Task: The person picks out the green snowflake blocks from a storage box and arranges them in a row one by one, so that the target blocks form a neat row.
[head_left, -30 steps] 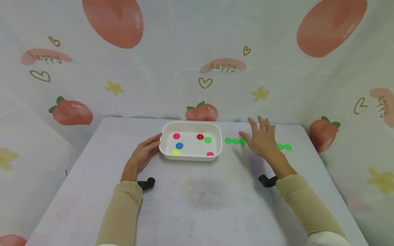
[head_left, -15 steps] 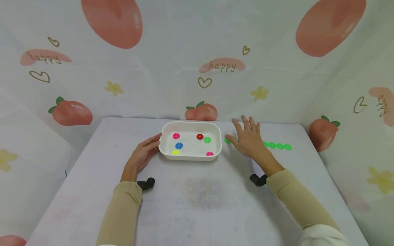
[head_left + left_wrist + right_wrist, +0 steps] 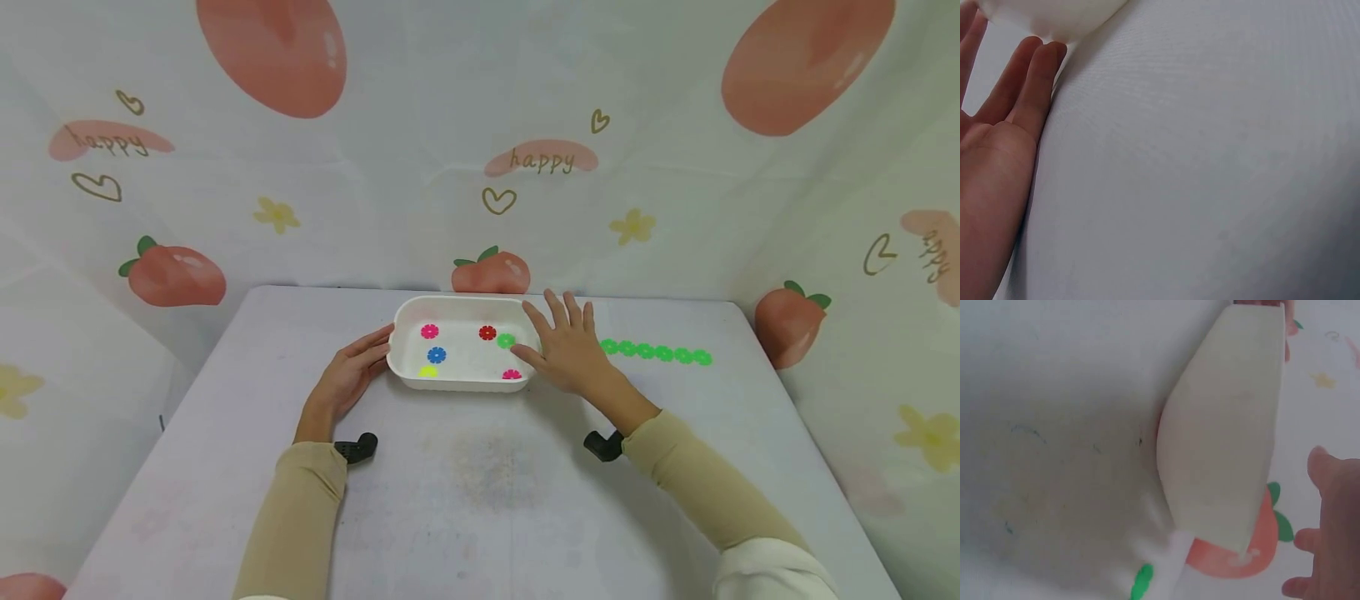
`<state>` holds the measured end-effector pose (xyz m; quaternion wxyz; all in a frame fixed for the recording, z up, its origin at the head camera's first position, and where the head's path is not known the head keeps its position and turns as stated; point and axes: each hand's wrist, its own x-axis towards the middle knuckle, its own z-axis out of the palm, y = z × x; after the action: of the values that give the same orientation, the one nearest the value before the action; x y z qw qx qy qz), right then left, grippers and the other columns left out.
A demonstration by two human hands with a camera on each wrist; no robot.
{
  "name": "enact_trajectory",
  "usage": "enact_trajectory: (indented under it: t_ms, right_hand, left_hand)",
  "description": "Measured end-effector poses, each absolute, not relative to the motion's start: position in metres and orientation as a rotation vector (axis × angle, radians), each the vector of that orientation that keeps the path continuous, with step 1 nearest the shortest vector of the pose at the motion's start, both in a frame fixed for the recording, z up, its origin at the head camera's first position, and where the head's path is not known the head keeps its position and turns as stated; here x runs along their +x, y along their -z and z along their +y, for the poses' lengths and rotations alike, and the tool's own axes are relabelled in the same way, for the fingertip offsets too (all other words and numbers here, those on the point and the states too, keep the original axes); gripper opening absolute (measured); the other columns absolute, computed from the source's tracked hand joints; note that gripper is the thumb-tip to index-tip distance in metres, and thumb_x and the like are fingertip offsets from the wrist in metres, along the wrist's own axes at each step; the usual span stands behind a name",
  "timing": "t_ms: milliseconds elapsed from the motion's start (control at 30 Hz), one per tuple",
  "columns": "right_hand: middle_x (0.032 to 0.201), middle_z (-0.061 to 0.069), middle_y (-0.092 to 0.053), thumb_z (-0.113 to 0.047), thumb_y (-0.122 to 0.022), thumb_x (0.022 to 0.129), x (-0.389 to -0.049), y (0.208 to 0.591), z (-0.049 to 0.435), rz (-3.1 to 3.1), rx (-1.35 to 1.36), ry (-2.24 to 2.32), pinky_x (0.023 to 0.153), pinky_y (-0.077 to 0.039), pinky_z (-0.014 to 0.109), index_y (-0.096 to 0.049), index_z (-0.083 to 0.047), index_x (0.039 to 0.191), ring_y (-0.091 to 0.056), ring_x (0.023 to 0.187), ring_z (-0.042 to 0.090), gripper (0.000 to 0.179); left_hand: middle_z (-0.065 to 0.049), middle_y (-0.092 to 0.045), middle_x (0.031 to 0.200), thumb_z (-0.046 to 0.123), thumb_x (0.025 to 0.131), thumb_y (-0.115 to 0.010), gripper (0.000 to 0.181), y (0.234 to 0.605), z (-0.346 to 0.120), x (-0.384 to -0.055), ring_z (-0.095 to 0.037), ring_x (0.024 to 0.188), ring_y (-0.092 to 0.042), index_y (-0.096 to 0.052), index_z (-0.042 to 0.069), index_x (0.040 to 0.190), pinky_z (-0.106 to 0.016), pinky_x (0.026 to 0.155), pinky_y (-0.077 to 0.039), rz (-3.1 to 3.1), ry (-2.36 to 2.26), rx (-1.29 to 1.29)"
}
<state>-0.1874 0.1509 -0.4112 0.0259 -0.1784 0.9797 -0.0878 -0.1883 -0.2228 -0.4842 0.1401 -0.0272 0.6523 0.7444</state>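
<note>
A white rectangular tray (image 3: 465,386) stands on the table, holding several small flower-shaped plastic discs: pink (image 3: 430,332), blue (image 3: 437,355), red (image 3: 487,333), green (image 3: 506,342) and yellow (image 3: 428,372). My left hand (image 3: 348,379) rests its extended fingers against the tray's left end; in the left wrist view, the fingertips (image 3: 1054,47) meet its outer wall. With fingers spread and nothing held, my right hand (image 3: 570,354) hovers at the tray's right end and covers part of its rim. The right wrist view shows the tray's side (image 3: 1222,431) beside the right hand (image 3: 1341,525).
Right of the tray, a row of several green flower discs (image 3: 655,352) lies along the table (image 3: 420,517). A patterned cloth backdrop (image 3: 390,208) rises behind the table's far edge. Black wrist camera mounts (image 3: 356,448) sit by both wrists.
My right hand has moved left, from above the green row to the tray's right end, uncovering more of the row. The left hand and the tray have stayed in place.
</note>
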Motion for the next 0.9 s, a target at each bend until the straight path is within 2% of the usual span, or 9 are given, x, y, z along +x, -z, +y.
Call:
enact_trajectory:
  t_ms: [333,600,767,900]
  right_hand:
    - [0.172,0.017,-0.01,-0.065,-0.041,0.101,-0.186,0.416,0.123,2.998,-0.653,0.178,0.126,-0.004,0.071,-0.019,-0.023,0.165,-0.004,0.158,0.046,0.08]
    - [0.171,0.016,-0.015,-0.065,-0.044,0.1,-0.19,0.419,0.102,2.976,-0.66,0.255,0.128,-0.015,0.066,-0.022,-0.022,0.164,-0.01,0.158,0.042,0.08]
    - [0.17,0.017,-0.019,-0.063,-0.046,0.1,-0.191,0.421,0.09,2.969,-0.697,0.278,0.13,-0.017,0.058,-0.024,-0.02,0.163,-0.015,0.158,0.039,0.079]
    - [0.168,0.016,-0.022,-0.063,-0.046,0.1,-0.192,0.423,0.081,2.948,-0.688,0.337,0.127,-0.027,0.057,-0.026,-0.021,0.162,-0.02,0.156,0.04,0.078]
  left_hand:
    - [-0.004,-0.045,0.161,0.023,0.103,-0.061,0.056,0.485,-0.225,-0.188,0.002,0.126,-0.057,-0.044,0.013,0.155,-0.014,0.103,-0.052,1.88,-2.149,-0.11]
    - [-0.004,-0.04,0.164,0.024,0.103,-0.062,0.056,0.486,-0.224,-0.189,0.002,0.127,-0.056,-0.044,0.013,0.155,-0.014,0.103,-0.051,1.891,-2.15,-0.085]
    - [-0.003,-0.041,0.164,0.023,0.103,-0.062,0.056,0.487,-0.224,-0.189,0.002,0.126,-0.057,-0.045,0.013,0.155,-0.014,0.103,-0.051,1.884,-2.166,-0.085]
    - [-0.004,-0.041,0.163,0.023,0.103,-0.062,0.055,0.486,-0.223,-0.189,0.001,0.126,-0.057,-0.046,0.013,0.154,-0.014,0.103,-0.051,1.884,-2.168,-0.091]
